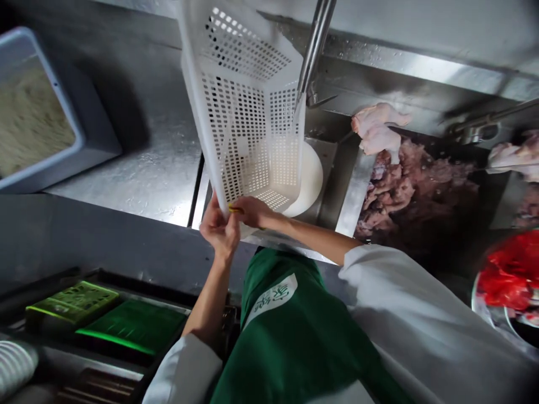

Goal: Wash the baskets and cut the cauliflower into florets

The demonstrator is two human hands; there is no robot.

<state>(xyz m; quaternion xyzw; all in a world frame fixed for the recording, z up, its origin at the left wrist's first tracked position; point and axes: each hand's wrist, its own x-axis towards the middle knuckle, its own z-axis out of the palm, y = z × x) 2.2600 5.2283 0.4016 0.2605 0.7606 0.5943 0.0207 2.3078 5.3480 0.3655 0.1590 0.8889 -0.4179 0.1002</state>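
A white perforated plastic basket [248,112] is tilted up on its side over a steel sink, under the tap [314,50]. My left hand [219,227] is closed on the basket's near rim. My right hand [252,212] is closed at the same lower corner, pinching something small and yellow [236,210] that I cannot make out. A white round plate or bowl [309,182] lies in the sink behind the basket. My green apron and white sleeves fill the bottom of the view.
A steel counter [143,151] lies to the left with a grey tub [37,120] of beige grains. The right sink [416,185] holds raw chicken pieces. A steel bowl of red meat [509,280] sits at far right. Green crates [101,314] are on a lower shelf.
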